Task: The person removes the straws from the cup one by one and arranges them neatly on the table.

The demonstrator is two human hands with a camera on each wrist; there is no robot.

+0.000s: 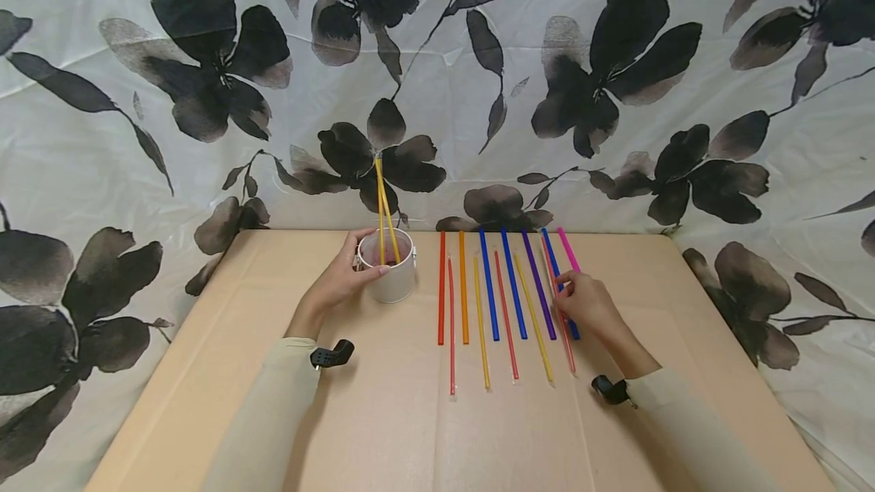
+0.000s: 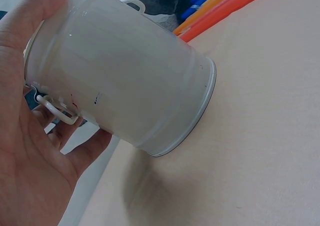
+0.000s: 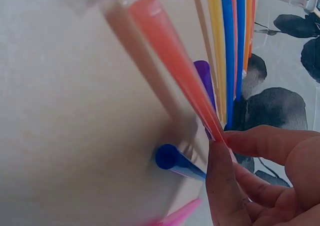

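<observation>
A small white metal pail (image 1: 393, 283) is near the back edge of the table, with two thin yellow sticks (image 1: 381, 207) leaning in it. My left hand (image 1: 342, 275) grips the pail near its rim; in the left wrist view the pail's side (image 2: 125, 71) shows small red and blue marks and a handle loop. On the right, my right hand (image 1: 589, 301) pinches a thin red, tube-like stick (image 3: 172, 53) between thumb and fingertips. Beside that hand lie a thick blue stick (image 1: 574, 330) and a pink one (image 1: 567, 249), partly covered by the hand.
Left of my right hand, a row of thick and thin sticks lies side by side, among them thick red (image 1: 441, 287), orange (image 1: 464, 287), blue (image 1: 489, 287) and purple (image 1: 538, 283) ones. The tan tabletop (image 1: 410, 431) ends at a floral cloth (image 1: 478, 82) behind.
</observation>
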